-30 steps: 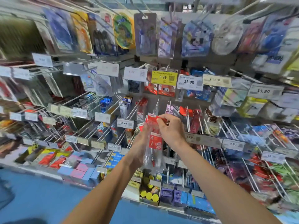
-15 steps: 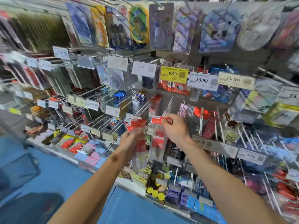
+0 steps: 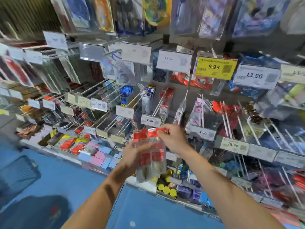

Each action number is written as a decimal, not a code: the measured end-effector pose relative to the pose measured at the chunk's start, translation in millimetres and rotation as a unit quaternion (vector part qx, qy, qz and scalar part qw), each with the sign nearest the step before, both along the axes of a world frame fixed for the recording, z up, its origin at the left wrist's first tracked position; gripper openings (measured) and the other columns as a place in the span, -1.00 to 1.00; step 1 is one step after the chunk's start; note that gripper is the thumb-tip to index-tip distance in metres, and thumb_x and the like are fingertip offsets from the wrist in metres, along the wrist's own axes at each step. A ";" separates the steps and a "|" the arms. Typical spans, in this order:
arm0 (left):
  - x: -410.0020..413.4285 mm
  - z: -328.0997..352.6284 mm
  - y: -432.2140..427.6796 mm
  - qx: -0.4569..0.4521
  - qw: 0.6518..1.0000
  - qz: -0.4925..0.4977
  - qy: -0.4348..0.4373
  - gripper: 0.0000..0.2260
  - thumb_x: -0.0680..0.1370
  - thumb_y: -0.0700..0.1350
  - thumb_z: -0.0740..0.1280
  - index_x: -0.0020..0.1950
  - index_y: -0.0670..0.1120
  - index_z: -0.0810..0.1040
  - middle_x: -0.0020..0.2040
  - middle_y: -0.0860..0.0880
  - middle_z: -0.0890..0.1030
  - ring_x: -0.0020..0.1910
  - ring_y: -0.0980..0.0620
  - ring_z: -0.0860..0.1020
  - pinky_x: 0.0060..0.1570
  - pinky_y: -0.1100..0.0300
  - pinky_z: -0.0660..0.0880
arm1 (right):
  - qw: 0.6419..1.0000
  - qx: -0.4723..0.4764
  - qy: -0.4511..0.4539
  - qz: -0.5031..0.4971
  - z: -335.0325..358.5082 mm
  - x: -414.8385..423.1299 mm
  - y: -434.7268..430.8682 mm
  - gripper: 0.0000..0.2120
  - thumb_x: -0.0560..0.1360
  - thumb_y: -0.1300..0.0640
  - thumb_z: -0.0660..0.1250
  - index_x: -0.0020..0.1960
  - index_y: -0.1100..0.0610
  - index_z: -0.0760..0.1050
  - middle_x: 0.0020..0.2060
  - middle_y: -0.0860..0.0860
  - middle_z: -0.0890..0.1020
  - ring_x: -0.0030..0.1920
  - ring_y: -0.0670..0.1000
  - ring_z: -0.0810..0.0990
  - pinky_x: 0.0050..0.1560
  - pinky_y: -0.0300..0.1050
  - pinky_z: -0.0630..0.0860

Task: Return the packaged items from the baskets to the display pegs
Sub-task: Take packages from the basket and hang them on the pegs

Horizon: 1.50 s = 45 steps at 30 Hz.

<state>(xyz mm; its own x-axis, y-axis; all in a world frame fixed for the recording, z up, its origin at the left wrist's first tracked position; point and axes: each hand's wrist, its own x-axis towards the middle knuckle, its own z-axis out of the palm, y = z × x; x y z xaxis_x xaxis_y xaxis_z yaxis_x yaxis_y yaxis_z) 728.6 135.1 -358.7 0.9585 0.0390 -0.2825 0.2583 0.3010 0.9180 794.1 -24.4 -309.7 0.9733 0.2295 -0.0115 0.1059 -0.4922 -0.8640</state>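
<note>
Gripping clear packets point(image 3: 148, 171) in left hand point(image 3: 133, 156), right hand point(image 3: 173, 139) pinching one red header point(image 3: 151, 131), floor basket point(image 3: 18, 172) contents blurred.

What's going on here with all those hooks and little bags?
A person is putting shop goods back. Their left hand holds two clear packets with red tops, and their right hand pinches one red top, in front of the metal pegs. Neither looks hung yet. A blue basket sits on the floor at left.

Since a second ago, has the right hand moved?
Yes: the right hand, pinching a packet, drifted left and down, away from the 18.90 tag toward the 16.90 tag.
</note>
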 end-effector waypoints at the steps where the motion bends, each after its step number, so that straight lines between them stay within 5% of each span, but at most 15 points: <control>1: 2.2 -1.2 8.2 -0.003 1.000 -0.010 -0.001 -0.61 0.40 -0.23 0.55 0.20 -0.28 0.61 0.13 -0.34 0.66 0.06 -0.33 0.67 0.01 -0.17 0.63 | 1.000 0.007 0.007 -0.009 -3.5 0.0 8.5 -0.92 0.57 0.12 0.38 -0.05 -0.03 0.62 -0.17 -0.18 0.63 -0.07 -0.06 0.62 0.05 -0.05 0.53; 5: 4.5 6.9 30.6 0.037 0.999 -0.028 -0.017 -0.79 0.32 -0.33 0.53 -0.06 -0.21 0.72 -0.10 -0.23 0.73 -0.22 -0.10 0.70 -0.29 0.13 0.59 | 0.994 0.063 0.043 -0.074 -11.3 -1.6 33.2 -0.85 0.59 0.12 0.37 -0.13 -0.08 0.57 -0.18 0.00 0.68 -0.20 0.05 0.64 -0.13 -0.06 0.54; 10: 13.9 -2.7 47.6 0.050 0.998 -0.021 -0.015 -0.82 0.41 -0.49 0.45 -0.06 -0.29 0.69 -0.23 -0.14 0.73 -0.33 -0.03 0.67 -0.38 0.19 0.59 | 0.972 0.133 0.117 -0.152 -25.0 -5.4 52.8 -0.92 0.58 0.15 0.38 -0.06 0.01 0.61 -0.40 -0.17 0.55 -0.40 -0.17 0.45 -0.39 -0.29 0.34; 14: 16.9 -15.5 55.0 0.053 0.998 -0.013 -0.002 -0.82 0.40 -0.42 0.51 -0.19 -0.14 0.72 -0.19 -0.20 0.72 -0.23 -0.15 0.63 -0.20 -0.03 0.63 | 0.936 0.196 0.169 -0.239 -28.3 -7.5 62.6 -0.93 0.53 0.16 0.46 -0.05 0.11 0.57 -0.24 0.02 0.65 -0.30 -0.06 0.54 -0.33 -0.19 0.44; 17: 23.2 -24.1 69.4 0.072 0.997 -0.010 0.010 -0.85 0.41 -0.35 0.54 -0.18 -0.11 0.70 -0.19 -0.18 0.73 -0.21 -0.17 0.64 -0.16 -0.13 0.63 | 0.901 0.285 0.206 -0.254 -22.3 -4.3 64.4 -0.83 0.50 0.19 0.50 -0.04 0.15 0.51 -0.02 0.14 0.66 -0.04 0.04 0.65 -0.05 -0.06 0.60; 20: 28.2 -28.8 77.8 0.077 0.997 -0.011 0.022 -0.84 0.41 -0.34 0.54 -0.15 -0.12 0.65 -0.25 -0.07 0.74 -0.28 -0.04 0.70 -0.32 0.07 0.66 | 0.916 0.268 0.176 -0.241 -12.8 -3.0 69.3 -0.73 0.46 0.12 0.51 0.03 0.08 0.45 0.08 0.10 0.61 0.12 0.08 0.63 0.11 -0.03 0.54; 25: 45.0 -29.7 80.1 0.084 0.995 -0.038 0.030 -0.81 0.42 -0.34 0.54 -0.05 -0.16 0.63 -0.14 -0.17 0.74 -0.19 -0.12 0.71 -0.17 -0.05 0.62 | 0.940 0.213 0.093 -0.250 6.8 0.8 71.6 -0.90 0.57 0.27 0.36 -0.13 0.22 0.53 -0.32 0.10 0.59 -0.21 0.10 0.56 -0.20 -0.08 0.47; 26: 48.2 -28.0 79.7 0.080 0.995 -0.044 0.026 -0.80 0.41 -0.34 0.54 -0.04 -0.16 0.63 -0.13 -0.15 0.74 -0.16 -0.13 0.72 -0.19 -0.01 0.64 | 0.939 0.222 0.085 -0.249 14.3 0.9 71.6 -0.97 0.58 0.27 0.36 0.00 0.23 0.53 -0.30 0.11 0.60 -0.23 0.07 0.58 -0.24 -0.13 0.50; 29: 57.1 -26.0 77.1 0.074 0.996 -0.057 0.000 -0.76 0.39 -0.34 0.55 0.01 -0.18 0.63 -0.11 -0.15 0.74 -0.09 -0.14 0.73 -0.19 0.06 0.63 | 0.923 0.271 0.081 -0.260 29.0 9.1 62.4 -0.73 0.60 0.30 0.34 0.24 0.17 0.37 -0.13 0.16 0.67 -0.15 0.03 0.69 -0.06 -0.17 0.65; 32: 60.8 -26.5 74.2 0.074 0.996 -0.052 -0.012 -0.72 0.39 -0.33 0.56 0.03 -0.14 0.60 -0.09 -0.15 0.74 -0.11 -0.11 0.73 -0.18 0.06 0.63 | 0.933 0.261 0.083 -0.235 37.1 17.3 55.3 -0.79 0.55 0.37 0.37 0.17 0.24 0.51 0.03 0.24 0.67 0.02 0.11 0.72 0.06 -0.16 0.65; 35: 65.4 -25.9 71.9 0.060 0.997 -0.044 -0.013 -0.69 0.39 -0.34 0.55 0.03 -0.11 0.57 -0.10 -0.14 0.74 -0.11 -0.11 0.73 -0.17 0.06 0.64 | 0.954 0.193 0.079 -0.215 35.9 19.7 53.6 -0.79 0.48 0.35 0.45 0.01 0.09 0.55 0.02 0.18 0.70 0.04 0.08 0.71 0.12 -0.08 0.64; 45: 88.1 -34.1 65.8 0.071 0.996 -0.059 -0.014 -0.64 0.40 -0.34 0.55 0.15 -0.23 0.57 -0.04 -0.16 0.73 -0.07 -0.15 0.73 -0.18 0.08 0.66 | 0.960 0.173 0.077 -0.208 33.2 19.8 48.7 -0.80 0.53 0.29 0.37 0.13 0.12 0.53 0.01 0.08 0.70 0.04 0.02 0.70 0.15 -0.02 0.61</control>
<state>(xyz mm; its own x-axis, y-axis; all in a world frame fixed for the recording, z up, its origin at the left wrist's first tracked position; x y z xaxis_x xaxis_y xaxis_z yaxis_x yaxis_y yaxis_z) 816.7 201.0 -392.9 0.9660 -0.0361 -0.2559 0.2585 0.1365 0.9563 813.9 24.2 -276.5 0.9744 -0.1616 -0.1564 -0.1803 -0.1455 -0.9728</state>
